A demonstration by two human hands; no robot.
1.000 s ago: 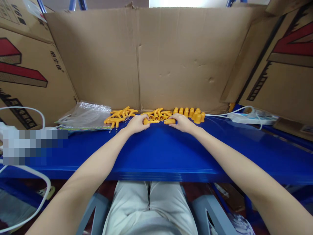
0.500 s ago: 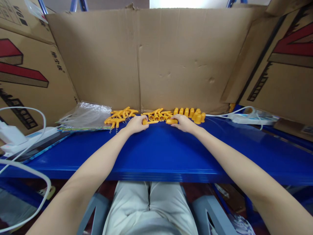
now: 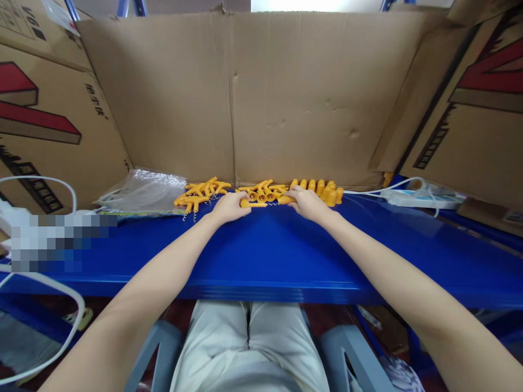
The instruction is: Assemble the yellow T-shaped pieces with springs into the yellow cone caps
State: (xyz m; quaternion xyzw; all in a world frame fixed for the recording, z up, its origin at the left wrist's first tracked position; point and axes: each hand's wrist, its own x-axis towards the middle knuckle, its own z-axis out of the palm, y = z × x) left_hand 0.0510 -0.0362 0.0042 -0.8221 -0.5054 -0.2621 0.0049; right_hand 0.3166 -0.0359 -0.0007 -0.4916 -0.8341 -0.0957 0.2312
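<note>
Yellow-handled corkscrew (image 3: pixel 286 200) sits near the middle of the frame, gripped in the person's right hand (image 3: pixel 305 202), its metal spiral pointing left. The left hand (image 3: pixel 231 207) pinches a ridged yellow piece (image 3: pixel 257 205) beside the spiral. Just above is a cluster of yellow parts (image 3: pixel 267 185); more corkscrews (image 3: pixel 196 201) lie at centre-left of the blue table (image 3: pixel 261 250).

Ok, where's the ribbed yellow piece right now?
In the head view, the ribbed yellow piece is near centre, in the left hand, its free end toward the right hand, just in front of hollow yellow pieces.
</note>
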